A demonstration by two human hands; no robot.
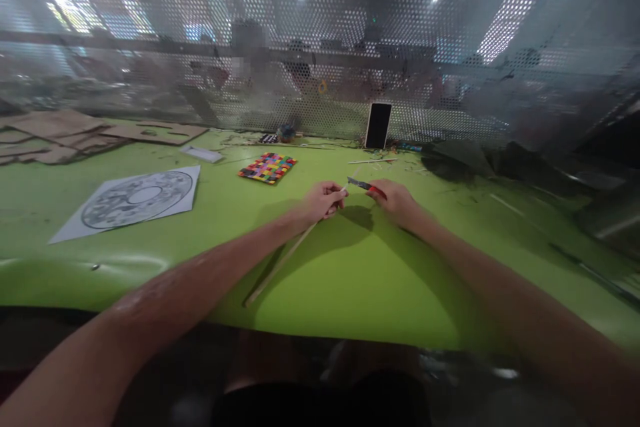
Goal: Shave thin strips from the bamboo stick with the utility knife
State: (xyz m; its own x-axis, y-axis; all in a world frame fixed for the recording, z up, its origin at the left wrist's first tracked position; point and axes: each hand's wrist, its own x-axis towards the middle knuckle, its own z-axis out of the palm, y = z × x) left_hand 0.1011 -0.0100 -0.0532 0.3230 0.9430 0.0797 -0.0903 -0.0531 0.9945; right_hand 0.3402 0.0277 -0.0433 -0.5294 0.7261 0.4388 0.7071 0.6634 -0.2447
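Note:
My left hand (327, 200) is closed around a thin, pale wooden stick (280, 265). The stick's long end slants down towards the table's near edge, and its short tip pokes out past my fingertips. In my right hand (397, 201) is a red-and-dark knife (367, 185), gripped by its red part. Its dark end points left at the stick's tip, close beside my left fingers; whether they touch I cannot tell. Both hands are just above the green tabletop (350, 280). A colourful woven square (268, 167) lies left of my left hand.
A printed sheet with a ring pattern (140, 197) lies at left, with brown cardboard pieces (55, 133) behind it. A dark-screened phone (379, 125) leans upright against the perforated screen (320, 47). Thin sticks (373, 161) and shavings lie before it. Dark sheet material (463, 159) sits at right.

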